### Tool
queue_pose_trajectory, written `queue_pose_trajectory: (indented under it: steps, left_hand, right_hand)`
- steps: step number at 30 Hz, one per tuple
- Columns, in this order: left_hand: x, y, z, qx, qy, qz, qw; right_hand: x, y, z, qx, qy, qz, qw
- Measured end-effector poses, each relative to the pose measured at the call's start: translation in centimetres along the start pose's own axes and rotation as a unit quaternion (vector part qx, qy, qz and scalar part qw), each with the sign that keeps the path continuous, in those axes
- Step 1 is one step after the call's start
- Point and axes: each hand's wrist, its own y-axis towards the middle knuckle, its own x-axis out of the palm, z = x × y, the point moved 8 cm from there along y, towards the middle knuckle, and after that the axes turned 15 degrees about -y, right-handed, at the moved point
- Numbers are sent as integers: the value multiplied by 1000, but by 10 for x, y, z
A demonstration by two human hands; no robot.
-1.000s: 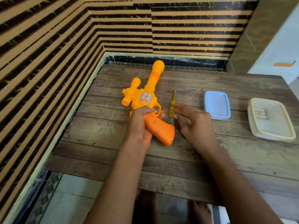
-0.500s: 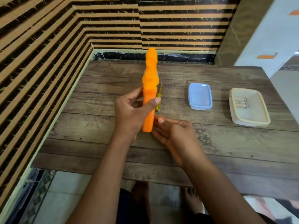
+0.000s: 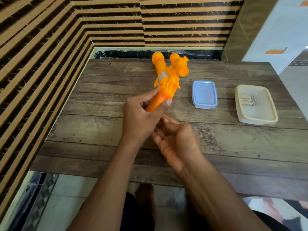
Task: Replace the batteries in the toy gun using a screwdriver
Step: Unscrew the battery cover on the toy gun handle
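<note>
Gun: I have the gun (image 3: 168, 77) lifted off the counter (image 3: 100, 130), muzzle toward 12 o'clock and grip toward 6. I judge it is tipped this way to bring the grip's underside, the likely place for the battery door, into view.
Left hand: my left hand (image 3: 141, 117) wraps the grip, thumb across its near face and fingers curled behind, and carries the whole toy.
Right hand: my right hand (image 3: 176, 140) sits at 5 o'clock of the grip, palm up, fingers loose, holding nothing. It is probably there to steady the butt.
Screwdriver: I cannot see it, and the gun may be hiding it.
Blue box: the blue box (image 3: 204, 95) lies at 3 o'clock of the gun, perhaps meant for screws.
Batteries: the batteries (image 3: 247, 100) lie together in the cream box (image 3: 260, 120), farther toward 3 o'clock, where they cannot roll.
</note>
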Motion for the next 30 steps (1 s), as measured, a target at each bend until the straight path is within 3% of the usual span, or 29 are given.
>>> queue_pose_trajectory:
  steps: [13,30]
  left_hand:
    - [-2,2,-3,-18,-43,-15,999]
    - [3,-2,-3,-26,-32,-20,999]
  right_hand:
    - [-9,0,-6,-57,-58,42,996]
    - [-18,5,-7,-48,-90,79,992]
